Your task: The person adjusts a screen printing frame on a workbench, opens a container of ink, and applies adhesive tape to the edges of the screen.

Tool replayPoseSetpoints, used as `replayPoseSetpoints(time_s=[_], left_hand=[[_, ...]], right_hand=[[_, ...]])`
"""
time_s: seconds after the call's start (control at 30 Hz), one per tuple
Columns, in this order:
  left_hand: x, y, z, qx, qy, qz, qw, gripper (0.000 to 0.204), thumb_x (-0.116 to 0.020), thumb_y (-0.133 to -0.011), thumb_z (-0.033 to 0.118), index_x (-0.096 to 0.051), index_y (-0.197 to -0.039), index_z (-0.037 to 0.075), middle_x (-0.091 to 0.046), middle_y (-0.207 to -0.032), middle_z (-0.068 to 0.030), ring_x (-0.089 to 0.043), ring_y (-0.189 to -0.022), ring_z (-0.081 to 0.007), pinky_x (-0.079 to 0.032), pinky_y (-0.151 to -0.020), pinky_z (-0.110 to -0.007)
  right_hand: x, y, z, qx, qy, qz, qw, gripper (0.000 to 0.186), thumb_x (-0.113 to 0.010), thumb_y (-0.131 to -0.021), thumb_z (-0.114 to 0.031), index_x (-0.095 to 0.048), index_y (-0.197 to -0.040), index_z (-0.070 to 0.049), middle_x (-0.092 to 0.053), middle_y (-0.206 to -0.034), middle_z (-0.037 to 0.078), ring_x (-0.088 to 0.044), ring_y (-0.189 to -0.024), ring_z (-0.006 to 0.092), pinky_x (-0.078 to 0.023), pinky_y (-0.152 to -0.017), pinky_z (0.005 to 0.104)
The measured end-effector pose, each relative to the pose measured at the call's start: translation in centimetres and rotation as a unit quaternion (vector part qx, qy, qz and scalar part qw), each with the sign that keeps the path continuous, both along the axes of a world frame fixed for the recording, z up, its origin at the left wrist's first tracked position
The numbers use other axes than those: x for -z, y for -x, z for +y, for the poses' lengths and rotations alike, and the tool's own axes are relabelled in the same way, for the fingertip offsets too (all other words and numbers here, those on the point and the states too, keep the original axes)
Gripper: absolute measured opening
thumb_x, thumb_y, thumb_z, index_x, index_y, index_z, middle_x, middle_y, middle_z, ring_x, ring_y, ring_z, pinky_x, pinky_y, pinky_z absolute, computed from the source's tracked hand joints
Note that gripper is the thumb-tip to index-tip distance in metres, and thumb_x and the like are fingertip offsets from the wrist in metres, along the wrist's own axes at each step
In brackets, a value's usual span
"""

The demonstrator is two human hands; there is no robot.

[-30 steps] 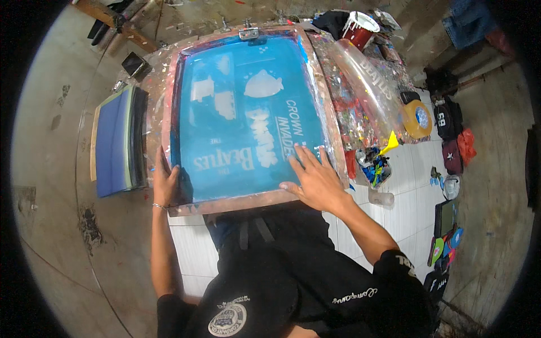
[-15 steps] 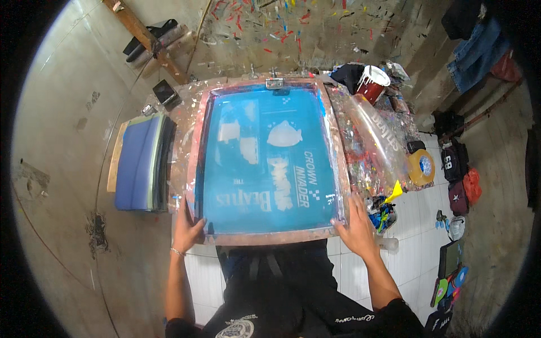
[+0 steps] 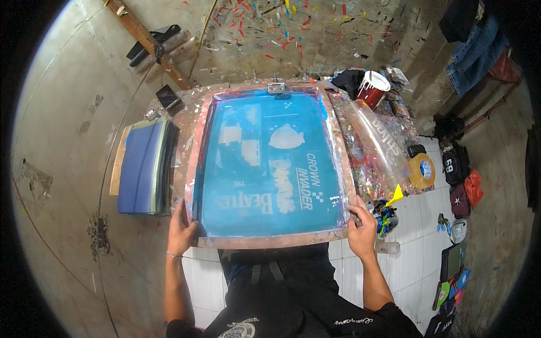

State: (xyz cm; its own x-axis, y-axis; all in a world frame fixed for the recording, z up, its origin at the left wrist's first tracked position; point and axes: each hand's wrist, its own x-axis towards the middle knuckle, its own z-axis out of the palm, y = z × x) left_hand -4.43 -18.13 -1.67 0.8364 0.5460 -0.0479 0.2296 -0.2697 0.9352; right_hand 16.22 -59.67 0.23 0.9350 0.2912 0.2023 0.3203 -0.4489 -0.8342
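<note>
In front of me lies a screen printing frame [image 3: 270,241] with a wooden rim. Its blue mesh [image 3: 231,186] carries pale stencilled lettering and a fish-like shape. My left hand [image 3: 181,234] grips the rim near the close left corner, thumb toward the inner side. At the close right corner my right hand [image 3: 362,228] holds the opposite side, its thumb and fingers on the rim. The undersides of both grips are hidden. A metal hinge clamp [image 3: 276,88] sits on the frame's far edge.
Left of the frame stands a stack of blue and dark sheets [image 3: 141,169]. To the right lie a rolled clear film [image 3: 378,132], a tape roll [image 3: 422,170] and a paint-streaked can [image 3: 372,90]. A yellow scrap [image 3: 397,194] sits above a small container of coloured bits [image 3: 386,218].
The frame's near edge sits slightly lower and looks wider in view. My right hand has shifted outward and up along the right side; my left hand keeps its place at the left corner.
</note>
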Motion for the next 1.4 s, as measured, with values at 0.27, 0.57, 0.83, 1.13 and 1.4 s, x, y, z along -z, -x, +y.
replayPoseSetpoints(time_s=[0.27, 0.57, 0.83, 1.13, 1.4], left_hand=[[0.0, 0.2, -0.1, -0.006, -0.031, 0.019, 0.999, 0.077, -0.057, -0.075, -0.009, -0.024, -0.145, -0.010, -0.031, -0.150, -0.0231, -0.025, -0.143, -0.0270, -0.020, -0.117, -0.035], [1.5, 0.3, -0.2, -0.019, -0.041, 0.009, 0.999, 0.077, -0.056, -0.075, -0.009, -0.024, -0.145, -0.010, -0.032, -0.149, -0.0223, -0.028, -0.142, -0.0278, -0.021, -0.116, -0.035], [3.2, 0.5, -0.3, -0.009, -0.042, -0.017, 0.999, 0.079, -0.058, -0.074, -0.007, -0.023, -0.145, -0.009, -0.031, -0.150, -0.0214, -0.024, -0.143, -0.0274, -0.016, -0.118, -0.038], [2.4, -0.2, -1.0, -0.049, -0.117, 0.020, 0.992, 0.068, -0.059, -0.088, 0.008, -0.025, -0.145, -0.006, -0.043, -0.140, -0.0268, -0.042, -0.133, -0.0337, -0.031, -0.110, -0.039], [2.5, -0.8, -0.9, -0.049, -0.142, 0.102, 0.983, 0.067, -0.057, -0.089, 0.014, -0.026, -0.143, -0.010, -0.036, -0.142, -0.0333, -0.034, -0.134, -0.0469, -0.025, -0.115, -0.045]], right_hand=[[0.2, 0.1, -0.2, -0.011, 0.014, -0.025, 1.000, 0.033, -0.052, -0.076, 0.009, -0.067, -0.103, -0.001, -0.046, -0.138, 0.031, -0.046, -0.130, 0.0401, -0.036, -0.108, 0.0398], [0.9, 0.3, 0.3, 0.002, 0.000, -0.018, 1.000, 0.030, -0.050, -0.075, 0.009, -0.067, -0.099, 0.003, -0.047, -0.137, 0.032, -0.045, -0.131, 0.0393, -0.036, -0.107, 0.0388], [-0.5, -2.2, 1.3, -0.015, 0.069, -0.100, 0.992, 0.035, -0.057, -0.076, 0.002, -0.060, -0.110, 0.003, -0.057, -0.125, 0.025, -0.054, -0.117, 0.0410, -0.042, -0.100, 0.0414], [-0.7, -22.4, 17.3, -0.134, -0.010, -0.028, 0.991, 0.029, -0.069, -0.083, -0.020, -0.067, -0.104, 0.000, -0.070, -0.097, 0.015, -0.066, -0.094, 0.0247, -0.051, -0.081, 0.0360], [3.3, -43.2, 33.2, -0.028, 0.127, -0.113, 0.985, 0.039, -0.071, -0.077, -0.036, -0.073, -0.083, 0.003, -0.070, -0.081, 0.022, -0.069, -0.077, 0.0301, -0.051, -0.072, 0.0405]])
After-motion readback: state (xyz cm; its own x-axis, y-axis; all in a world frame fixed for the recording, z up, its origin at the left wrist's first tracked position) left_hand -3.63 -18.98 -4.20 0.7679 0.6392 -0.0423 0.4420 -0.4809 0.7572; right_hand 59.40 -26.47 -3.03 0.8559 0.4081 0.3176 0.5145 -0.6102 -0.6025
